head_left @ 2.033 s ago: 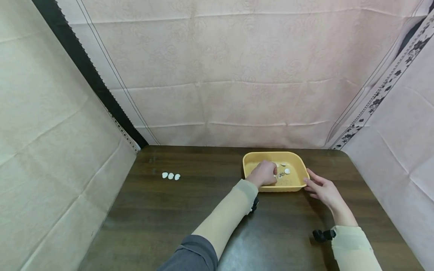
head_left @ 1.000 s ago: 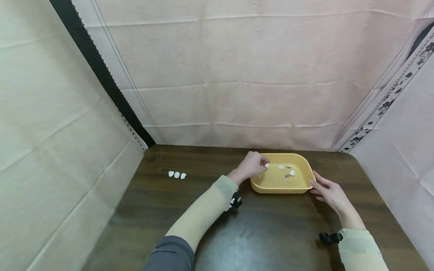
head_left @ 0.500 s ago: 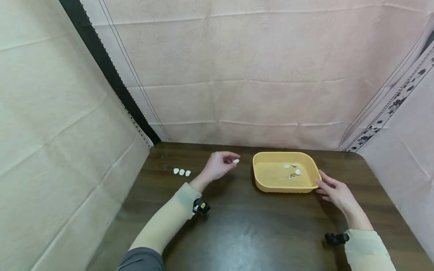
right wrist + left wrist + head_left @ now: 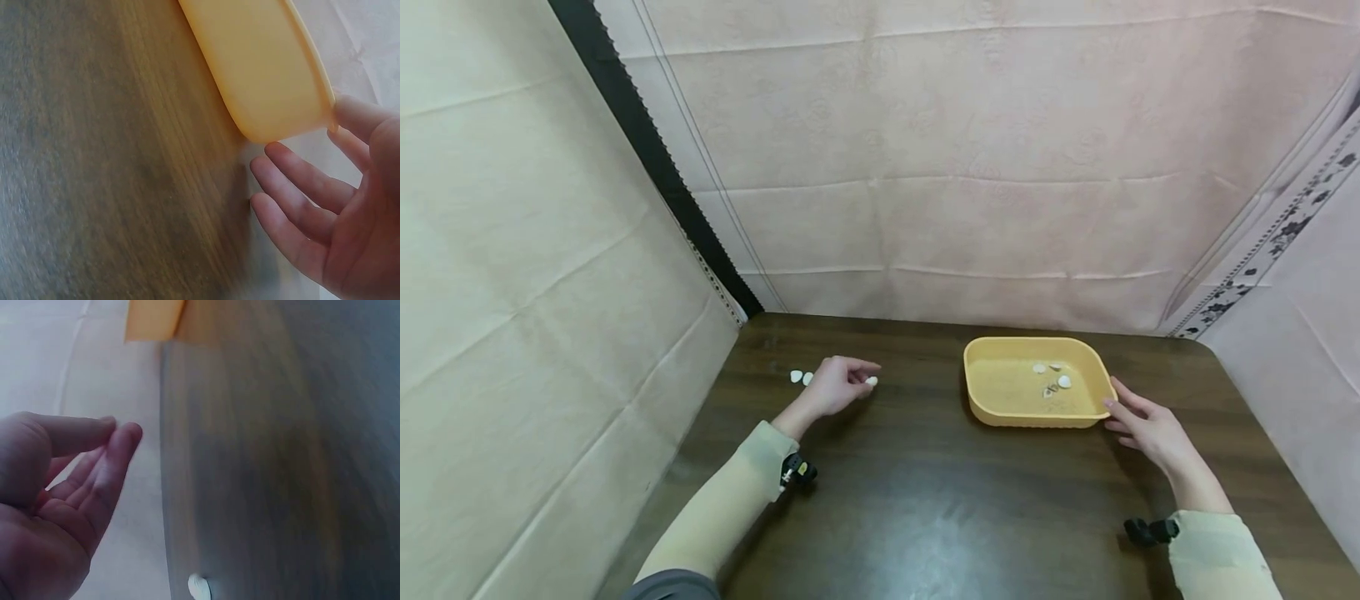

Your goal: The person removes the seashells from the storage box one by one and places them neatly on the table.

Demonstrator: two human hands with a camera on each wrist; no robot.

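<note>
My left hand (image 4: 833,387) is above the left part of the table and pinches a small white shell (image 4: 872,381) between thumb and fingertips. In the left wrist view the fingertips (image 4: 130,434) come together, and the held shell is hidden. Just behind that hand lies a short row of white shells (image 4: 796,377), partly covered by it. One white shell (image 4: 199,587) shows on the table at the bottom of the left wrist view. My right hand (image 4: 1153,429) grips the right rim of a yellow plastic tray (image 4: 1037,421), thumb at the rim, other fingers (image 4: 300,187) spread outside.
Inside the tray lie several small pieces, among them a white shell (image 4: 1064,382) and a little greyish piece (image 4: 1047,393). The dark wooden table (image 4: 925,500) ends at a pale cloth backdrop (image 4: 970,250), with cloth walls on both sides.
From inside the tray, my left hand has lifted out a white shell and carried it left towards the row. My right hand stays at the tray's rim. The head view has shifted slightly.
</note>
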